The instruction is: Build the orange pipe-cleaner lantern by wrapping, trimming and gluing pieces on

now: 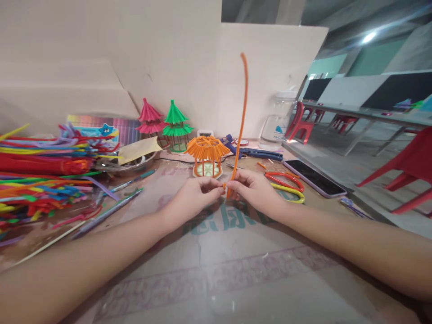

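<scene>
A long orange pipe cleaner [243, 103] rises upright from my right hand [251, 189], whose thumb and fingers pinch it near its lower end. My left hand [205, 191] is closed too, its thumb and fingertips pinching a short orange end right beside the right fingertips. Whether that end belongs to the same pipe cleaner cannot be made out. Just behind the hands stands a small orange pipe-cleaner pavilion [207, 150] with a fringed roof, thin posts and a pale round base. Farther back are a green pavilion [175, 123] and a pink pavilion [149, 118] with pointed roofs.
Bundles of coloured pipe cleaners [43, 166] fill the left side, near pens [111, 211] and a metal tray [131, 164]. To the right lie orange-and-yellow-handled scissors [286, 186], a phone [313, 177] and a blue tool [259, 154]. A clear bottle [277, 121] stands behind them.
</scene>
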Available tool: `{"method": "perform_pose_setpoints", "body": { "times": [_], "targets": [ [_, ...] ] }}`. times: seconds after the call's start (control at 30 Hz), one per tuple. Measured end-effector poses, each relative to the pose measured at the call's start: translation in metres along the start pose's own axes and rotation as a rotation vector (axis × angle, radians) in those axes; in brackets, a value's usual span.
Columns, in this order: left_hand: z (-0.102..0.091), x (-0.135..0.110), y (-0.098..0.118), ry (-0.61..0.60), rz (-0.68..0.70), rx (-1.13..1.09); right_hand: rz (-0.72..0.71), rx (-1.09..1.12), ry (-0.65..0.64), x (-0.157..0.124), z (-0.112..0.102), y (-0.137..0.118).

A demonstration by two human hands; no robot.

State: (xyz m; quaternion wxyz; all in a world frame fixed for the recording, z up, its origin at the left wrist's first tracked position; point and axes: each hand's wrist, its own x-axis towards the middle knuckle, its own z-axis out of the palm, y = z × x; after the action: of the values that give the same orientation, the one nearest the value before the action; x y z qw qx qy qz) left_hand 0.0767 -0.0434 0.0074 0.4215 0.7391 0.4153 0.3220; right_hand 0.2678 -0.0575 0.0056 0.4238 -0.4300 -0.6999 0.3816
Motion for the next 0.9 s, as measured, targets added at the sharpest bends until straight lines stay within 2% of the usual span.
{"method": "perform_pose_setpoints", "body": {
  "times": [0.17,0.7,0.9],
  "targets": [
    [0.000,0.000,-0.004,-0.066,0.000,0.006,0.030,0.057,-0.010,0.000,0.002,-0.002],
    [-0.001,0.002,0.005,-0.091,0.032,0.042,0.034,-0.027,0.011,0.001,0.001,-0.002],
    [-0.001,0.003,0.002,-0.116,0.018,-0.011,-0.003,0.055,-0.051,0.001,0.002,0.000]
  ]
}}
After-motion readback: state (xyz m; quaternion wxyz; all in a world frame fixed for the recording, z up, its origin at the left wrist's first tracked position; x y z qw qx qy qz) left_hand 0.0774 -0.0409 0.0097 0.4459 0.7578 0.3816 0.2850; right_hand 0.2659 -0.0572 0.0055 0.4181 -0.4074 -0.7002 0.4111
